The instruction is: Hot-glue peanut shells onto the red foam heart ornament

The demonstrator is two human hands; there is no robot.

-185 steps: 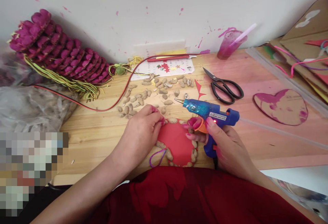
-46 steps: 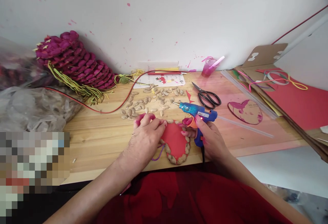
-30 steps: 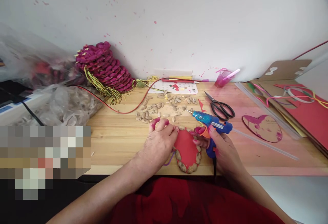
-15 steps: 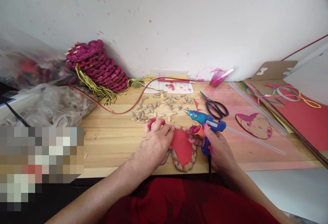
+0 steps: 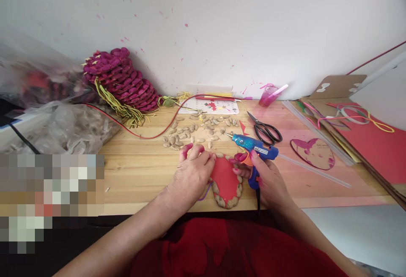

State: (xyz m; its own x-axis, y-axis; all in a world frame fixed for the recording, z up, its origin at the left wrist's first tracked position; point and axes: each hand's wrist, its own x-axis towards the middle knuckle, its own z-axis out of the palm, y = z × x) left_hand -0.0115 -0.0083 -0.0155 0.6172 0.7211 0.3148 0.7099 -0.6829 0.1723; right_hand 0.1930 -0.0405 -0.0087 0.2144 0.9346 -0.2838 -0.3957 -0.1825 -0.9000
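Head cam: L hand (image 5: pixel 193 172) at 10 o'clock edge of peanut-rimmed red card (image 5: pixel 224 176), card at frame's 5; fingers half-bent, can't tell if pinching. R hand (image 5: pixel 270 179) wrapped rd glue gun (image 5: pixel 249 143). Prob. rim-pressing step; next move shd need nozzle (image 5: pixel 228 135) clear.

blue glue gun (image 5: pixel 256 146) | nozzle (image 5: pixel 229 135) pointing left | red card (image 5: pixel 224 174) | peanuts (image 5: pixel 231 202) along rim

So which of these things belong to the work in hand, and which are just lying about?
Part of the work, it seems:
blue glue gun, in the right hand
peanut-edged red piece, at the left hand
loose peanuts

Apparently just lying about:
black scissors
cardboard heart
pink cup
purple bundle
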